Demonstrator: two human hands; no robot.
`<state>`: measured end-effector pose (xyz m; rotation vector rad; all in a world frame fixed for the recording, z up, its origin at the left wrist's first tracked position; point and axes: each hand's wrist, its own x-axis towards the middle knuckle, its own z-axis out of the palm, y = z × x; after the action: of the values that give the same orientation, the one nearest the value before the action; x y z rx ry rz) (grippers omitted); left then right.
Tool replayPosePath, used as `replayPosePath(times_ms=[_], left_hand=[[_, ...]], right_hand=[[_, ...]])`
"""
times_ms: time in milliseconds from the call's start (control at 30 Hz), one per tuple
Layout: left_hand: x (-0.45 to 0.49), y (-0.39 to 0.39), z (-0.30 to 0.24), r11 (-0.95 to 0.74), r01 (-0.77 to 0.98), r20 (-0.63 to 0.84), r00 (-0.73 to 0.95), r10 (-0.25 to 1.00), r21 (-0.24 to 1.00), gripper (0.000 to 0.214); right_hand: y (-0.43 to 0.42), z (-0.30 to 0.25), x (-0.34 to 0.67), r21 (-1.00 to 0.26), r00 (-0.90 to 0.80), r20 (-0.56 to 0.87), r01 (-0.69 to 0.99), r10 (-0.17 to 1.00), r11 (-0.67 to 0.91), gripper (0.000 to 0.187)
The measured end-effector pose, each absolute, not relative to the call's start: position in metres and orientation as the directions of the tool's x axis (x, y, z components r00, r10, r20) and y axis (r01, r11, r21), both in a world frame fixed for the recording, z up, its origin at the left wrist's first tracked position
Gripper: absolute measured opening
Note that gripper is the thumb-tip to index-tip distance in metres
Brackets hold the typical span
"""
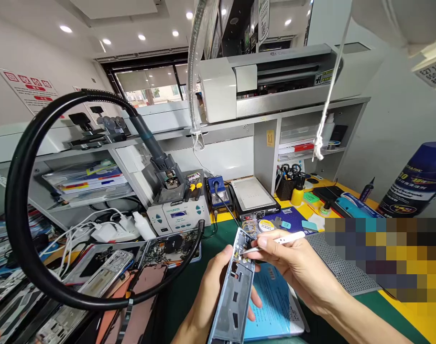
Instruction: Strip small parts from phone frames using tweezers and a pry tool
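My left hand (211, 296) grips an opened phone frame (235, 291) from below and holds it tilted up over the green mat (189, 282). The frame's silver inside faces me. My right hand (293, 267) pinches a slim white tool (278, 240) like a pen. Its tip touches the upper part of the frame near the top edge. A light blue sheet (271, 306) lies on the bench under both hands.
A thick black hose (20, 200) loops from a hot-air station (178, 212) at the left. Phone parts and opened phones (106, 277) crowd the left bench. A heating plate (254, 196), tool cup (286, 186), yellow bottle (297, 195) and a blue spray can (417, 179) stand behind and right.
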<state>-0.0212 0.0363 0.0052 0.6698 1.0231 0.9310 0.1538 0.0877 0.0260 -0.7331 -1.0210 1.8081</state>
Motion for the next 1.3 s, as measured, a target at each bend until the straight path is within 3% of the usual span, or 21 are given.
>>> replayPosePath(times_ms=[267, 533, 833, 967, 1167, 1300], left_hand=[[-0.019, 0.039, 0.003, 0.487, -0.319, -0.464, 0.150, 0.873, 0.813, 0.082], [-0.018, 0.039, -0.003, 0.404, -0.354, -0.403, 0.081, 0.912, 0.844, 0.077], [-0.018, 0.039, 0.000, 0.069, -0.450, -0.134, -0.114, 0.984, 0.890, 0.061], [-0.024, 0.042, -0.006, -0.056, -0.491, -0.031, -0.168, 0.985, 0.869, 0.051], [-0.033, 0.043, -0.011, -0.182, -0.602, 0.041, -0.241, 0.970, 0.778, 0.049], [-0.037, 0.046, -0.011, -0.296, -0.698, 0.053, -0.347, 0.936, 0.652, 0.059]], right_hand=[[0.086, 0.029, 0.156, -0.909, -0.375, 0.055, -0.402, 0.925, -0.109, 0.025], [0.088, 0.026, 0.158, -0.904, -0.352, 0.031, -0.409, 0.935, -0.124, 0.024], [0.095, 0.027, 0.165, -0.877, -0.354, -0.005, -0.448, 0.935, -0.174, 0.037], [0.099, 0.024, 0.164, -0.911, -0.436, -0.060, -0.344, 0.898, -0.228, 0.049], [0.104, 0.014, 0.155, -0.978, -0.480, -0.038, -0.164, 0.877, -0.131, 0.040], [0.109, 0.005, 0.156, -0.964, -0.618, -0.198, -0.018, 0.761, -0.265, 0.051]])
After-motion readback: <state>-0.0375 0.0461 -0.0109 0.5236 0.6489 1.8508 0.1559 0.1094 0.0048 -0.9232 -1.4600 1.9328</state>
